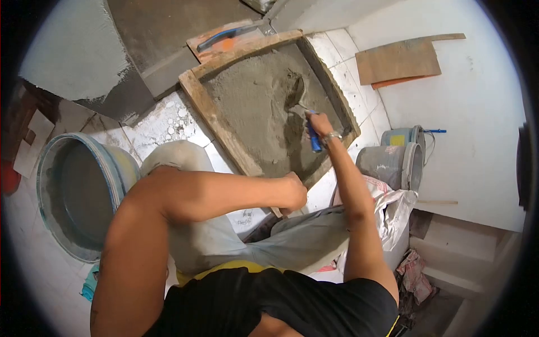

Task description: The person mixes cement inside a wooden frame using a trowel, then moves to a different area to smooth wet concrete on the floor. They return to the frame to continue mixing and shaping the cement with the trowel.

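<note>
My right hand (320,124) is closed around the blue handle of a trowel (314,137). The trowel's blade dips into wet grey mortar (247,101), beside a dark hollow in it. A wooden frame (216,123) borders the mortar like a shallow box. My left hand (295,194) is at the frame's near corner, its fingers curled down and mostly hidden, so what it holds, if anything, cannot be made out.
A large round tub (115,168) stands at the left. Grey buckets (387,163) and a crumpled sack (396,208) are at the right. Beyond the frame lies a blue-handled float (224,39). A wooden board (398,62) rests by the white wall.
</note>
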`<state>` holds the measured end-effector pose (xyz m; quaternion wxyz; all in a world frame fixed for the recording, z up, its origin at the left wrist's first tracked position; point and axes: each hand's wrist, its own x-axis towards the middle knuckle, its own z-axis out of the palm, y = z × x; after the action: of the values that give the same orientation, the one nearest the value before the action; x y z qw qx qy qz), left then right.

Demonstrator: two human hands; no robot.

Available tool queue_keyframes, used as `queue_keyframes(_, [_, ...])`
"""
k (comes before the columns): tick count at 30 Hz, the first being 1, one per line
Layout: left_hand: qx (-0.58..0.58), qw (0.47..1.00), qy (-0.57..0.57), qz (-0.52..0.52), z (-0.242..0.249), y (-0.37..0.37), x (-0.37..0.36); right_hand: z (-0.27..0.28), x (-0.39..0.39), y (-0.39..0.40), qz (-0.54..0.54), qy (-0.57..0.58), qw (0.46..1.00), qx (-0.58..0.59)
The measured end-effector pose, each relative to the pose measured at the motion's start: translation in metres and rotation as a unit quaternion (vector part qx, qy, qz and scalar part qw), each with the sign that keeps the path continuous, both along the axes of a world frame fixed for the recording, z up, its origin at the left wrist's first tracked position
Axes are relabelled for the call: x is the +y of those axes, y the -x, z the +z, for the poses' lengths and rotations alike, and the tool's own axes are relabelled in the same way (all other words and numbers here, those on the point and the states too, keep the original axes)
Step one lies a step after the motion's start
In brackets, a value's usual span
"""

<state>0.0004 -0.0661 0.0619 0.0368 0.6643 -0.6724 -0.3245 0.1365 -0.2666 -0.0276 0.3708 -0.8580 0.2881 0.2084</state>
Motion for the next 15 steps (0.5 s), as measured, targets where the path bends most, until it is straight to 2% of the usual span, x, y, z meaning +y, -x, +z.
queue_keyframes(1, [-0.012, 1.000, 0.001, -0.014, 0.004, 0.001, 0.001, 0.011, -0.011, 0.012, 0.086, 0.095, 0.992, 0.013])
queue_keyframes(2, [-0.025, 0.999, 0.003, -0.028, 0.005, 0.003, 0.000, -0.009, -0.046, 0.021, 0.210, 0.265, 0.941, -0.017])
queue_keyframes(4, [-0.010, 0.999, 0.027, -0.025, 0.001, 0.008, -0.001, 0.019, -0.055, 0.053, 0.328, 0.383, 0.859, -0.090])
queue_keyframes(7, [-0.025, 0.998, 0.037, -0.054, -0.001, 0.020, -0.007, 0.041, -0.078, 0.080, 0.367, 0.328, 0.862, -0.122])
queue_keyframes(8, [-0.017, 0.997, 0.037, -0.059, -0.002, 0.024, -0.007, 0.041, -0.088, 0.084, 0.419, 0.304, 0.845, -0.133])
queue_keyframes(10, [-0.039, 0.997, 0.043, -0.058, -0.002, 0.030, -0.005, 0.037, -0.103, 0.096, 0.471, 0.342, 0.808, -0.091])
queue_keyframes(11, [-0.037, 0.996, 0.008, -0.080, 0.005, 0.030, -0.005, 0.031, -0.109, 0.099, 0.470, 0.339, 0.810, -0.088])
queue_keyframes(13, [-0.023, 0.997, 0.003, -0.079, 0.003, 0.033, -0.005, 0.016, -0.119, 0.103, 0.541, 0.328, 0.771, -0.071])
queue_keyframes(15, [-0.014, 0.997, -0.002, -0.077, -0.002, 0.037, -0.006, -0.003, -0.116, 0.104, 0.560, 0.328, 0.759, -0.061])
